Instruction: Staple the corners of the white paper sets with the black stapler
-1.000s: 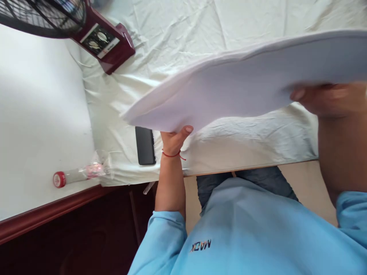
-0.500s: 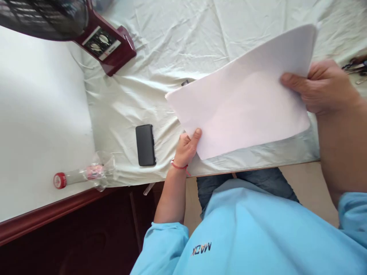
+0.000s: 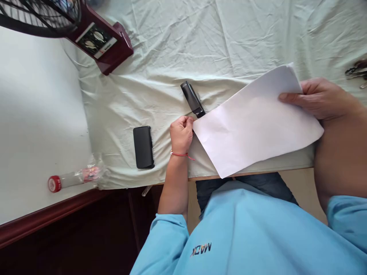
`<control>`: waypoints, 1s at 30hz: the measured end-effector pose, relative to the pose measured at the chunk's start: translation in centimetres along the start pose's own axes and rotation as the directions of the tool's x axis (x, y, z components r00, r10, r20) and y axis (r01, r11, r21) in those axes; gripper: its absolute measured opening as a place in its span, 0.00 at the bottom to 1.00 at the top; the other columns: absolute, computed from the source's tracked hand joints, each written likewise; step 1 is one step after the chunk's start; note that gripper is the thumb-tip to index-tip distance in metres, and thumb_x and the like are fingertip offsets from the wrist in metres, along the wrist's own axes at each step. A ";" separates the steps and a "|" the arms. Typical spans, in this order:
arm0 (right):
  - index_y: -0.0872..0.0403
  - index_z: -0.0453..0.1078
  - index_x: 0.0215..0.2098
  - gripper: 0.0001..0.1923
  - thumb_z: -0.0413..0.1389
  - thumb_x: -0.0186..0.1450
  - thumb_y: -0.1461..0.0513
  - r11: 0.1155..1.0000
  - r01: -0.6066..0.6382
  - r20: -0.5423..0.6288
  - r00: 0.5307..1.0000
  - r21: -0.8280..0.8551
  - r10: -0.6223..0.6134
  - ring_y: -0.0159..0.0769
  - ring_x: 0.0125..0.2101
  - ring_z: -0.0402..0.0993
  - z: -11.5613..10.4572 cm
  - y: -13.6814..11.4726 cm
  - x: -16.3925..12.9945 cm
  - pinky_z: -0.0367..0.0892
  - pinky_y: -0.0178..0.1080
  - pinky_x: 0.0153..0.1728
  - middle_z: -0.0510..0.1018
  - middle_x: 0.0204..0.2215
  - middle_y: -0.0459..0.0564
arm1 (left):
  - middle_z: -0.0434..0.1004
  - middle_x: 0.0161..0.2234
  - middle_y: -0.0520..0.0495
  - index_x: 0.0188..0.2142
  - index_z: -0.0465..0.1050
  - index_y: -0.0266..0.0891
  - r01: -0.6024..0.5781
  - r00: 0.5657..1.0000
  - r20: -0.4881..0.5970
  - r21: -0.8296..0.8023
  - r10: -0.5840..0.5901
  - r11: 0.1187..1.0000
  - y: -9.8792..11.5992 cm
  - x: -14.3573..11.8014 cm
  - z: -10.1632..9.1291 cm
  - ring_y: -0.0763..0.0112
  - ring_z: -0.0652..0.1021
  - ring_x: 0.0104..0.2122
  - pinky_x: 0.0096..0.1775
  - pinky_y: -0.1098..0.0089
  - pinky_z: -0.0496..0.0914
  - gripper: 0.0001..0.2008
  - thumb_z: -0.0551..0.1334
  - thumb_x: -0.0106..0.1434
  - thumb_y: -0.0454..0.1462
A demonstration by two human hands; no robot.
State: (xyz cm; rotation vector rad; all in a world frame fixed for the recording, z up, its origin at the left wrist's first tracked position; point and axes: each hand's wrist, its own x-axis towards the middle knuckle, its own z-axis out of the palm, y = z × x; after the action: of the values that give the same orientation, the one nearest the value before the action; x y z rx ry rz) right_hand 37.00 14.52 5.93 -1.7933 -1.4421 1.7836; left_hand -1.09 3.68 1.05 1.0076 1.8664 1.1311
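White paper, a flat rectangular stack of sheets [image 3: 258, 122], lay tilted across the near edge of the pale green wrinkled cloth-covered table [image 3: 172, 49], its lowest corner jutting past that edge over the person's lap. The right hand [image 3: 321, 97] was clamped on the stack's far right corner, thumb on top and fingers hidden beneath. The left hand [image 3: 181, 133] was curled shut at the stack's left corner, its fingertips pinching or touching the paper's edge there; the exact grip could not be made out. Just beyond the left hand's knuckles lay a small black stapler [image 3: 192, 99], slanted, its near end touching or slipping under the paper's corner and blocking any slide of that corner away from the person. To the outer side of the left hand, near but apart, a black rectangular phone [image 3: 143, 147] lay flat close to the table's edge. Farther out that way a clear plastic bottle with a red cap [image 3: 71, 177] lay on its side on a white surface. Well beyond the left hand stood a maroon fan base [image 3: 100, 40]; bare cloth stretched between it and the stapler. Beyond the right hand, dark metal tools [image 3: 357, 70] lay at the frame's edge.
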 end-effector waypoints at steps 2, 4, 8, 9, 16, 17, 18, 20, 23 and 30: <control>0.54 0.74 0.46 0.29 0.64 0.57 0.41 1.000 0.016 -0.047 0.999 0.013 -0.015 0.37 0.26 0.76 0.2 -0.2 -0.1 0.71 0.37 0.22 0.78 0.38 0.56 | 0.66 0.19 0.57 0.30 0.77 0.40 0.008 1.000 -0.011 0.018 -0.008 1.000 -0.2 0.0 0.0 0.78 0.64 0.19 0.22 0.73 0.56 0.17 0.70 0.70 0.47; 0.52 0.73 0.51 0.28 0.62 0.60 0.44 0.999 0.046 -0.100 0.994 0.026 -0.043 0.36 0.27 0.76 0.6 -0.5 -0.2 0.70 0.36 0.22 0.78 0.40 0.55 | 0.68 0.19 0.57 0.31 0.77 0.40 0.007 1.000 -0.028 0.003 -0.007 1.000 -0.3 -0.2 0.0 0.78 0.64 0.18 0.22 0.72 0.57 0.16 0.69 0.71 0.47; 0.52 0.73 0.53 0.25 0.62 0.62 0.49 0.992 0.089 -0.179 0.981 0.086 -0.073 0.33 0.27 0.75 1.2 -0.7 -0.2 0.70 0.34 0.23 0.77 0.40 0.53 | 0.74 0.20 0.57 0.39 0.79 0.41 -0.040 0.997 -0.064 -0.018 0.039 0.999 -0.4 -0.4 0.2 0.76 0.70 0.19 0.26 0.72 0.65 0.11 0.71 0.69 0.45; 0.52 0.73 0.53 0.24 0.62 0.62 0.50 0.989 0.097 -0.197 0.978 0.109 -0.074 0.32 0.27 0.75 1.3 -0.8 -0.1 0.71 0.34 0.23 0.77 0.41 0.53 | 0.74 0.20 0.57 0.40 0.79 0.41 -0.040 0.997 -0.073 -0.016 0.039 0.999 -0.4 -0.4 0.4 0.75 0.72 0.19 0.27 0.72 0.67 0.10 0.71 0.68 0.44; 0.54 0.74 0.51 0.21 0.63 0.62 0.55 0.984 0.095 -0.257 0.965 0.148 -0.055 0.29 0.25 0.74 1.2 -1.1 -0.3 0.69 0.33 0.23 0.77 0.41 0.54 | 0.77 0.22 0.58 0.47 0.78 0.41 -0.129 0.975 -0.170 0.110 0.146 0.986 -0.7 -0.9 1.0 0.71 0.78 0.23 0.33 0.69 0.70 0.11 0.71 0.68 0.42; 0.54 0.74 0.51 0.21 0.63 0.62 0.54 0.987 0.085 -0.254 0.966 0.139 -0.048 0.29 0.24 0.73 1.1 -1.1 -0.2 0.68 0.32 0.22 0.77 0.40 0.54 | 0.77 0.23 0.58 0.49 0.78 0.40 -0.164 0.964 -0.189 0.136 0.188 0.977 -0.7 -1.2 1.0 0.72 0.78 0.24 0.35 0.69 0.71 0.13 0.71 0.69 0.42; 0.54 0.74 0.52 0.22 0.63 0.62 0.54 0.989 0.075 -0.243 0.969 0.127 -0.042 0.29 0.24 0.73 1.0 -1.0 -0.2 0.67 0.32 0.21 0.77 0.40 0.54 | 0.77 0.24 0.58 0.52 0.77 0.41 -0.197 0.953 -0.202 0.156 0.227 0.968 -0.7 -1.4 1.1 0.72 0.78 0.25 0.37 0.69 0.71 0.15 0.71 0.69 0.43; 0.54 0.74 0.52 0.23 0.63 0.62 0.52 0.992 0.067 -0.223 0.974 0.104 -0.042 0.29 0.23 0.73 0.7 -0.9 0.0 0.66 0.31 0.21 0.77 0.38 0.54 | 0.77 0.26 0.58 0.60 0.75 0.43 -0.259 0.936 -0.203 0.163 0.289 0.952 -0.7 -1.8 1.3 0.73 0.76 0.26 0.38 0.69 0.70 0.21 0.71 0.71 0.45; 0.55 0.74 0.51 0.23 0.64 0.61 0.52 0.992 0.067 -0.227 0.973 0.104 -0.042 0.28 0.22 0.72 0.6 -0.8 0.2 0.66 0.31 0.21 0.77 0.38 0.54 | 0.80 0.31 0.56 0.70 0.69 0.46 -0.332 0.922 -0.162 0.137 0.352 0.933 -0.8 -2.0 1.4 0.74 0.70 0.26 0.36 0.70 0.68 0.28 0.68 0.74 0.47; 0.56 0.75 0.50 0.21 0.64 0.62 0.54 0.994 0.032 -0.245 0.969 0.101 -0.006 0.29 0.22 0.72 0.8 -1.4 -0.2 0.64 0.31 0.19 0.77 0.36 0.55 | 0.84 0.43 0.47 0.67 0.77 0.50 -0.358 0.929 -0.046 0.130 0.367 0.924 -1.3 -1.5 1.3 0.71 0.70 0.30 0.41 0.68 0.72 0.25 0.65 0.75 0.52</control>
State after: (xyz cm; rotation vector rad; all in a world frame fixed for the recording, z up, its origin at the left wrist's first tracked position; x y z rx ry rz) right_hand 35.75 14.73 6.90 -1.8626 -1.2425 1.5337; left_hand 0.38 2.38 -0.32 1.4451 1.8671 1.2895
